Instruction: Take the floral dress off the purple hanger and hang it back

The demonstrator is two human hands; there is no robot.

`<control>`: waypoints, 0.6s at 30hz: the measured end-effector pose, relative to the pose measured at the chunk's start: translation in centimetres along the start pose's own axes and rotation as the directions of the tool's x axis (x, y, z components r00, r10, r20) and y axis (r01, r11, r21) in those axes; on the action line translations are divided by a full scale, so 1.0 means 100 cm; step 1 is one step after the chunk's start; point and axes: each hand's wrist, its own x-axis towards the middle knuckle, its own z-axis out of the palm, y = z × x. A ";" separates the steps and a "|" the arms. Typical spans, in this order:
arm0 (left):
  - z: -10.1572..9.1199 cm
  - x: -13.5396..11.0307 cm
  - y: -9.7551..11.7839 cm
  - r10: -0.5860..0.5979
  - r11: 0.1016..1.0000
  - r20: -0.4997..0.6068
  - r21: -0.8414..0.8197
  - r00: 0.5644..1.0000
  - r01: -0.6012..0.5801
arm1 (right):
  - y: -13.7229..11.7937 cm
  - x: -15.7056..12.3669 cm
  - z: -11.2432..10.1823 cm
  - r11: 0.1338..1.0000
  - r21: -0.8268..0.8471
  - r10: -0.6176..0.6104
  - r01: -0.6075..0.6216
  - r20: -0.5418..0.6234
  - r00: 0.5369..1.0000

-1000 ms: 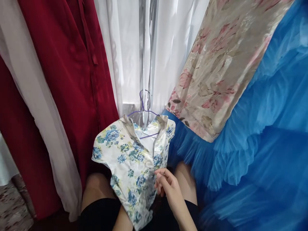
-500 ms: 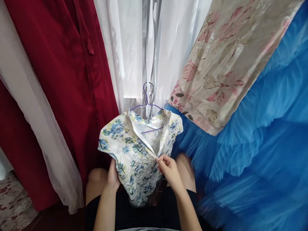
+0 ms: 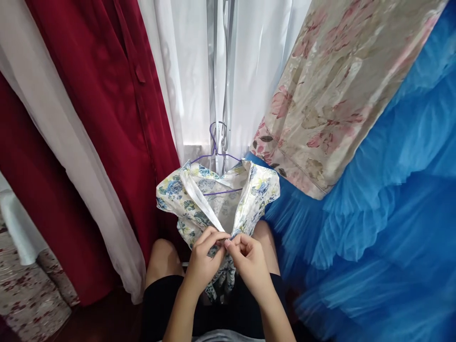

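Note:
A white blouse (image 3: 261, 187) with blue and yellow flowers hangs on a purple wire hanger (image 3: 214, 152) before my knees. Its front is open in a V from the collar down to where my hands meet. My left hand (image 3: 206, 251) pinches the front edge at the bottom of the V. Right beside it, my right hand (image 3: 245, 251) pinches the same spot, thumb and finger touching the left fingertips. Whatever small fastening lies between the fingers is hidden. The blouse's lower part hangs bunched below my hands, between my legs.
Dark red cloth (image 3: 107, 95) and a pale sheer panel (image 3: 96, 228) hang to the left. White curtains (image 3: 192, 71) with grey ribbons are behind the hanger. On the right hang a beige flowered garment (image 3: 331, 95) and ruffled blue tulle (image 3: 392, 228).
My left hand has moved from the blouse's left side to its front, joining my right hand at the opening. The blouse has shifted slightly right and turned to face me more.

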 end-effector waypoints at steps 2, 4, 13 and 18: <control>0.000 0.000 -0.001 -0.001 1.000 0.009 0.011 1.000 0.001 | -0.002 -0.002 -0.002 1.000 0.002 -0.026 0.026 0.033 0.999; -0.002 0.000 -0.003 0.010 1.000 -0.004 0.027 1.000 -0.010 | -0.002 -0.002 -0.007 0.998 0.003 -0.066 0.067 0.112 0.992; 0.004 0.001 -0.014 0.065 0.998 -0.034 -0.011 0.997 -0.066 | 0.017 0.012 -0.014 0.977 -0.166 -0.129 0.133 0.032 0.991; 0.008 0.010 -0.013 0.105 0.994 -0.125 -0.018 0.987 -0.108 | 0.016 0.014 -0.012 0.984 -0.128 -0.117 0.125 0.067 0.991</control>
